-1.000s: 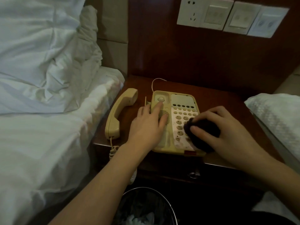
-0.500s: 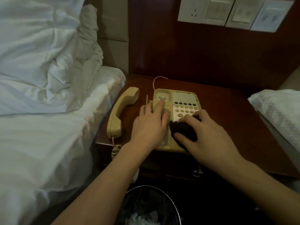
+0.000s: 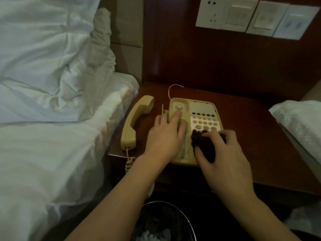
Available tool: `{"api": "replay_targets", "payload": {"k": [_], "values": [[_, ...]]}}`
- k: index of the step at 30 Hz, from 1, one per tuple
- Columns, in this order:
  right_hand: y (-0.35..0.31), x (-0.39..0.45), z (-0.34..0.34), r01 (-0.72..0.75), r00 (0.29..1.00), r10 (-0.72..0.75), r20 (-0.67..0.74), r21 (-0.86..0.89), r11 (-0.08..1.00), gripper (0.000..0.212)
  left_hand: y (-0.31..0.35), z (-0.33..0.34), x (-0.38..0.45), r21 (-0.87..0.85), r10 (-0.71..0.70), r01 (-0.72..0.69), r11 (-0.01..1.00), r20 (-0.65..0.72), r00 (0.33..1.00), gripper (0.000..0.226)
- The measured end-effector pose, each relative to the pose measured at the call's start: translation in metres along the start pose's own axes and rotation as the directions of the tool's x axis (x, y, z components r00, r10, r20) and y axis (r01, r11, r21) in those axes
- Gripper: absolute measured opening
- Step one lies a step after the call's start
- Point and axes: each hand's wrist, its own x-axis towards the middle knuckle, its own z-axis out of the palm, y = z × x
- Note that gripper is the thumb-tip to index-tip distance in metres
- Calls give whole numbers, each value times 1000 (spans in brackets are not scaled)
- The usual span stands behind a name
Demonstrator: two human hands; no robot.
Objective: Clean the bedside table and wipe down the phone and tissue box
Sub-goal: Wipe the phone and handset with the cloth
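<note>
A beige phone base [image 3: 201,108] sits on the dark wooden bedside table [image 3: 257,129]. Its handset [image 3: 134,122] lies off the cradle to the left, with the coiled cord hanging over the table's front edge. My left hand [image 3: 166,134] lies flat on the left side of the base, with the index finger stretched up to the cradle. My right hand [image 3: 224,153] grips a dark cloth [image 3: 204,145] and presses it on the lower part of the keypad. No tissue box is in view.
A bed with white sheets and a rumpled pillow [image 3: 52,66] fills the left. A second white bed edge [image 3: 298,126] is at the right. A wall panel with a socket and switches [image 3: 243,16] hangs above. A black waste bin [image 3: 163,223] stands below the table.
My right hand slid the cloth leftwards over the keypad, from its right side to its lower left part. My left hand stayed on the base.
</note>
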Motion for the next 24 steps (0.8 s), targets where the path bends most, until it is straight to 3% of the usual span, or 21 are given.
{"api": "replay_targets", "payload": {"k": [6, 9, 13, 19, 24], "values": [[1, 21, 8, 52, 995, -56, -78, -51, 997, 39, -1, 0, 2, 14, -1, 1, 1000, -15, 1000, 55], [1, 57, 12, 3, 996, -11, -88, -82, 997, 39, -2, 0, 1, -4, 1, -1, 1000, -12, 1000, 55], [3, 82, 7, -61, 997, 60, -45, -21, 998, 42, -1, -3, 1, -3, -13, 13, 1000, 1, 1000, 56], [26, 38, -14, -10, 998, 13, 63, -50, 999, 41, -1, -5, 1, -27, -12, 12, 1000, 4, 1000, 57], [52, 69, -13, -143, 990, 143, 17, 29, 989, 37, -1, -7, 1, -18, -32, 32, 999, 9, 999, 57]]}}
